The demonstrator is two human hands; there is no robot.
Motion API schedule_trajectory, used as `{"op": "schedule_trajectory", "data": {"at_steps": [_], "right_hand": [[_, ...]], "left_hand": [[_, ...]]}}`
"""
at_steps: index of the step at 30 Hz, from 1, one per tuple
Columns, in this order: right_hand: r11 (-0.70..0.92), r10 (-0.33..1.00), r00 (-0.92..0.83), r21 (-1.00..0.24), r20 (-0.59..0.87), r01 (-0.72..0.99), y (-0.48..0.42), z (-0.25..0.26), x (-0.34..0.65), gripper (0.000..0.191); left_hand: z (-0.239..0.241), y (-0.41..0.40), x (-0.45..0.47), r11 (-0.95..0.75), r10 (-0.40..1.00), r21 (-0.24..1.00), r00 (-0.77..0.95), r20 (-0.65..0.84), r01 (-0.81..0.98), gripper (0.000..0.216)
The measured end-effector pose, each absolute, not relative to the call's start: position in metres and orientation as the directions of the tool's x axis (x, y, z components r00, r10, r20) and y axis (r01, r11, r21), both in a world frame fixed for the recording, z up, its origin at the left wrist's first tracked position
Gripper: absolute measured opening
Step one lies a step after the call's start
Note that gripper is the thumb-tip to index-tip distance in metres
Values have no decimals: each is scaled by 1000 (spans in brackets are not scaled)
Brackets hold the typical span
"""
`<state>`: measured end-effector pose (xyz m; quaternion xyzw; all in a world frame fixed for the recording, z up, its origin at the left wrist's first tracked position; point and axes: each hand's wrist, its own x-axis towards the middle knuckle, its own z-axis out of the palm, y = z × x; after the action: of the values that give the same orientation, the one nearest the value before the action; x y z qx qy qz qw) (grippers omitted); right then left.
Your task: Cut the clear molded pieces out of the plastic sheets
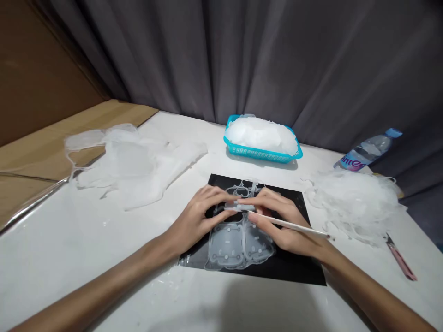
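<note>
My left hand (198,213) pinches the left end of a small translucent plastic-like piece (245,208) between thumb and fingers. From the other side, my right hand (289,227) has its fingertips at the same piece. A slim white stick-shaped tool (297,226) also sits in my right hand, its dark end pointing out to the right past the wrist; its other end is by the thumb. Beneath both hands, a clear moulded sheet (226,244) with rounded panels and thin ragged edges lies on a black mat (294,268). My fingers partly cover the sheet's upper part.
A turquoise basket (263,153) heaped with white pieces stands at the back. Thin translucent scraps (138,166) lie left, and a tangled pile of them (360,203) lies right. Near that pile are a water bottle (368,150) and a pink-handled cutter (401,260). Cardboard (86,122) borders the left.
</note>
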<state>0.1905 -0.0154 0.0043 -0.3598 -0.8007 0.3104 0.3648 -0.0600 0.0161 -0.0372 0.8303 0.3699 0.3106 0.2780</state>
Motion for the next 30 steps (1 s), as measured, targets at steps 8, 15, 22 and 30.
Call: {"op": "schedule_trajectory", "data": {"at_steps": [8,15,22,30], "right_hand": [[600,795,-294,-620,530,505,-12,-7,201,22],[819,477,-562,-109,675,563,-15,-35,192,21],[837,385,-546,-32,743,546,-22,-39,193,25],[866,335,-576,-2,745,501,-24,-43,196,30]], "left_hand": [[-36,16,-62,-664,715,627,589,376,407,19],[-30,10,-64,-794,600,479,607,521,374,27],[-34,7,-67,-859,512,380,593,622,343,27],[-34,4,-65,-890,453,312,567,688,332,26]]}}
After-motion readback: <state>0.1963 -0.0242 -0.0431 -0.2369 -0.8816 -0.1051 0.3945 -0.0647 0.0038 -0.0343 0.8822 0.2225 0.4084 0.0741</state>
